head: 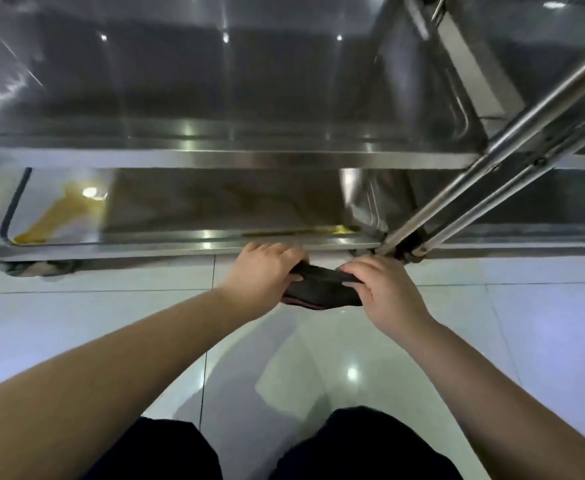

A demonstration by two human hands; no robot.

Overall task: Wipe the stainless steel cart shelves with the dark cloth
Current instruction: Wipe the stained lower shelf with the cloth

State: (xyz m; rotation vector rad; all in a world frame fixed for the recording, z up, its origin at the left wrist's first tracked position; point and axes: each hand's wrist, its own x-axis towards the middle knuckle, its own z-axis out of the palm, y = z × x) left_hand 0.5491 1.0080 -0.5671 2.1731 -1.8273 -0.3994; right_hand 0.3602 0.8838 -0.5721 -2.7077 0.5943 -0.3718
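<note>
"Dark cloth (322, 289), where is it?"

"Bunched in the air between both hands, just in front of the stainless steel cart (284, 157), by the front rim of its lower shelf (180, 242) and over the pale tiled floor (93, 313)."

"How does each grip stand?"

"The left hand (260, 275) has its fingers curled round the cloth's left end. The right hand (388, 289) pinches the right end between thumb and fingers. The cloth sags a little between them, with a reddish edge showing underneath."

"Is the left hand touching the shelf?"

"Its knuckles lie very close to the rim; I cannot tell whether they touch."

"What is on that shelf?"

"A yellow-brown spill (59, 213) at the left end, and a thin yellow line (318, 231) along the front edge toward the right. The upper shelf (215, 81) above it shines and is blurred."

"And to the right?"

"Two steel tubes (492, 150) slant down to the lower shelf's right corner. Dark-clad knees (166, 452) fill the bottom."
</note>
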